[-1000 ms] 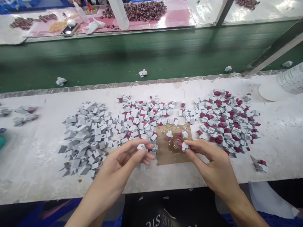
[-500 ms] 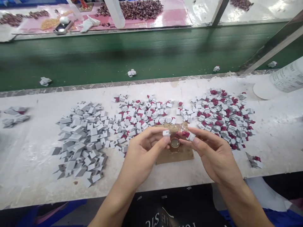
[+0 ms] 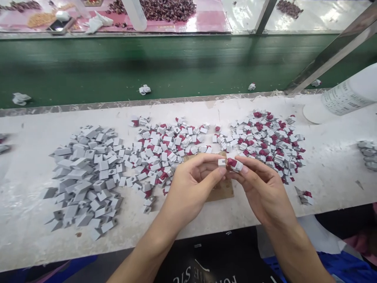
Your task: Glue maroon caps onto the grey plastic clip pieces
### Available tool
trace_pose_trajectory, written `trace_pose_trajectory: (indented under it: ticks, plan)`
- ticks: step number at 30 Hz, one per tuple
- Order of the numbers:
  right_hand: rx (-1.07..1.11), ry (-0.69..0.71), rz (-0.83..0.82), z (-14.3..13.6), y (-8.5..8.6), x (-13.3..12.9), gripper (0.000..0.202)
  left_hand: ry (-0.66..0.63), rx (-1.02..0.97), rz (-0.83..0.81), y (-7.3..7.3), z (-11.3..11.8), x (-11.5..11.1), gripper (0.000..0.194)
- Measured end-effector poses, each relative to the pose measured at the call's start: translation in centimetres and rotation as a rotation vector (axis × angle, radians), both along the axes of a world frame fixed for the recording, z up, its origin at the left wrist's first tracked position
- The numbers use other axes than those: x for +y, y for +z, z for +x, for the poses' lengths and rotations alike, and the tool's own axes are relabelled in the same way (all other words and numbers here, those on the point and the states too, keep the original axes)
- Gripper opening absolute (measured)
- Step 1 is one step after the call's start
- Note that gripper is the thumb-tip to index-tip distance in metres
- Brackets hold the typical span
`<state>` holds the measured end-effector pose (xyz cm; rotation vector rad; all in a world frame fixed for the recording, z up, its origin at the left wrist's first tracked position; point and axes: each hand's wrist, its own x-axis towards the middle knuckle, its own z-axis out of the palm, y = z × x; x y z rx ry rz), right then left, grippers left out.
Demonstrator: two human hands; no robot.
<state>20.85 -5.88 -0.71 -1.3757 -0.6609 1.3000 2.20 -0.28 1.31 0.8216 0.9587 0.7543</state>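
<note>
Between thumb and fingertips, my left hand (image 3: 193, 184) pinches a small light-grey plastic block (image 3: 222, 162). My right hand (image 3: 263, 186) holds a similar grey-and-dark-red plastic piece (image 3: 235, 164) in a pinch, its red end turned to the left. The two pieces are very close together; whether they touch I cannot tell. Under both hands lies a brown board (image 3: 219, 192), mostly covered by them. To the left is a heap of plain grey blocks (image 3: 85, 177), which runs into a spread of mixed grey and red pieces (image 3: 165, 151). Another pile of grey-and-red pieces (image 3: 271, 141) sits beyond my right hand.
A green conveyor belt (image 3: 176, 65) runs behind the white table (image 3: 32, 177), carrying a few small pieces. At the right lies a white cylinder (image 3: 347, 96) near a slanted metal post (image 3: 326, 51). A small grey-red cluster (image 3: 304, 196) rests near the front edge.
My left hand has moved right, bringing its grey block up close to the red end of the piece in my right hand. The camera view has shifted to the right; pieces on the belt appear further left.
</note>
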Motion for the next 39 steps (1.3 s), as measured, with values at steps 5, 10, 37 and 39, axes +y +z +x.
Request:
trace_pose_trajectory:
  ticks: [5,10,37,39]
  plan:
    - [0.045,0.056,-0.058,0.6,0.2,0.3,0.028,0.019,0.009,0.004,-0.2,0.2,-0.1,0.019]
    - [0.098,0.027,-0.047,0.4,0.4,0.6,0.024,0.019,0.007,0.016,-0.4,0.2,-0.2,0.019]
    - [-1.007,0.365,0.098,3.4,1.7,14.7,0.034,-0.040,0.491,0.347,1.2,-3.5,4.8,0.020]
    - [-1.113,0.336,0.095,4.0,0.3,20.2,0.050,-0.024,0.545,0.400,1.4,-3.0,7.2,0.017]
